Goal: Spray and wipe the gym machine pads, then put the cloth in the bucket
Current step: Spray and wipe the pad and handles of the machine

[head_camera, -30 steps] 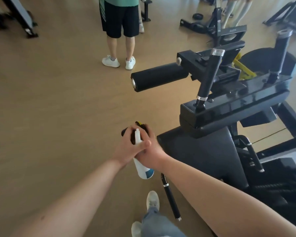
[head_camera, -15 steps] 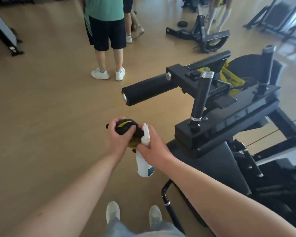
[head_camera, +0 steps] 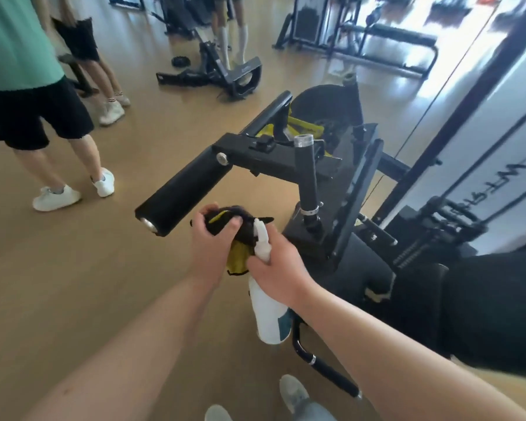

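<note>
My left hand (head_camera: 210, 247) grips a bunched black and yellow cloth (head_camera: 237, 238) just below the free end of the black roller pad (head_camera: 184, 197) of the gym machine. My right hand (head_camera: 275, 273) holds a white spray bottle (head_camera: 266, 311) by its neck, nozzle up and touching the cloth. The machine's flat black seat pad (head_camera: 480, 308) lies to the right, under my right forearm. An upright black handle (head_camera: 308, 177) rises behind the hands. No bucket is in view.
A person in a green shirt and black shorts (head_camera: 28, 95) stands at the left on the wooden floor. More legs and black gym frames (head_camera: 225, 72) fill the back. A curved bar (head_camera: 325, 369) of the machine sticks out low, near my feet.
The view has swung up and right. My hands have risen closer to the roller pad's end, still together on cloth and bottle. The person on the left now appears nearer.
</note>
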`<state>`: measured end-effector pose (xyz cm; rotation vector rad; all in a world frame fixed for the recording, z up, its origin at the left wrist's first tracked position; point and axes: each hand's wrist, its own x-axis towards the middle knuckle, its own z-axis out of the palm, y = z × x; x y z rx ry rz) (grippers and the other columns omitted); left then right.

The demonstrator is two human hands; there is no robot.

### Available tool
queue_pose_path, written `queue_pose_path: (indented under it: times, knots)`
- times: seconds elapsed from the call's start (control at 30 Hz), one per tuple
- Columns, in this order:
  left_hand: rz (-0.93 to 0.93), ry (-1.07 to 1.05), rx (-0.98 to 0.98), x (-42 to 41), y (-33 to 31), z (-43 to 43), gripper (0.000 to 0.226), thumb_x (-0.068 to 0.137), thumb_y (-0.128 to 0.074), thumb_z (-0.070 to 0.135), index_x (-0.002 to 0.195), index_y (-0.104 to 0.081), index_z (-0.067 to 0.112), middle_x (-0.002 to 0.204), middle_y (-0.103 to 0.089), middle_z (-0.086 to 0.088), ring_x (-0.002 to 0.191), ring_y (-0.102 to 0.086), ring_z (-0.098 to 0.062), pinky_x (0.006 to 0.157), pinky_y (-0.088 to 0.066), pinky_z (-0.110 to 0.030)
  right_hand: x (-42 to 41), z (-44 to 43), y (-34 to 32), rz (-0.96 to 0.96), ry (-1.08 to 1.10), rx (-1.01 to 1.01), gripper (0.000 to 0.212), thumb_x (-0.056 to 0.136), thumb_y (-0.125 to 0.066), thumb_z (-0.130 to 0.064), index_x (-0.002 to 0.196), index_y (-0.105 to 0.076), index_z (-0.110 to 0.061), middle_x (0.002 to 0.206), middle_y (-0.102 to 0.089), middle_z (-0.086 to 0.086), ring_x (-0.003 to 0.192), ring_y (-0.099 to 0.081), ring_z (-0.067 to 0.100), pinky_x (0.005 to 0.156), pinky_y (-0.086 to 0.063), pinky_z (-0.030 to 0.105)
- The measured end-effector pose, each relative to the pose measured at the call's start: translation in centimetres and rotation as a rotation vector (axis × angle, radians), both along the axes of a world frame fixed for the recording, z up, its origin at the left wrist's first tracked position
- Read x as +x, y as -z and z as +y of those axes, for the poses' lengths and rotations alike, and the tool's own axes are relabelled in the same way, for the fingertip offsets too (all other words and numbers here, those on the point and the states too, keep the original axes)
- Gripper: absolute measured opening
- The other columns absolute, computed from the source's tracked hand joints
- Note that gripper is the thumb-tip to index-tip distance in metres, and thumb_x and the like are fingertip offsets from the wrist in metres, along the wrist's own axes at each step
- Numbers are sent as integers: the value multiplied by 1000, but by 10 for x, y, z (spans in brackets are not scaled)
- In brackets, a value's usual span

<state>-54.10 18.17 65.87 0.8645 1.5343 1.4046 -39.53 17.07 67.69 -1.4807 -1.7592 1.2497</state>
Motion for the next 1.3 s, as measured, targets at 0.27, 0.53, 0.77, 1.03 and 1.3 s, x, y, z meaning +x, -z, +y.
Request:
queue_pose_path:
  times: [0.27,0.53,0.77,1.03,1.3]
  knots:
    - [-267,152,45,41,-27,46,33,100,-64,31,126,-43,31,130,-58,-9,114,-65,-22,91,-60,-36,37,-5,-46,-52,343,44,21,91,-65,-24,106,-57,-12,95,-68,9,83,-67,25,66,-61,35]
    - [-981,321,-94,52,-39,70,36,103,-43,40,119,-66,18,108,-75,-3,94,-77,-19,80,-57,-35,57,-1,-62,41,450,-7,11,94,-64,-26,104,-63,-22,93,-69,6,89,-71,28,75,-63,45]
    - [-725,427,-172,69,-40,74,37,90,-53,30,115,-66,6,109,-70,-13,106,-69,-32,93,-58,-42,67,4,-60,10,505,8,11,93,-64,-27,96,-65,-16,85,-68,4,84,-71,27,78,-63,46]
    - [148,483,-91,85,-40,84,44,75,-88,22,111,-67,6,102,-73,-13,97,-73,-28,85,-62,-38,81,20,-65,-39,377,21,9,93,-65,-27,91,-58,-32,86,-67,0,83,-70,21,72,-61,37]
    - [-474,443,82,88,-89,127,91,94,-19,80,121,-61,4,96,-66,-9,90,-65,-25,86,-54,-37,97,36,-62,36,411,-25,10,93,-67,-30,100,-59,-28,95,-67,4,90,-71,26,81,-64,48]
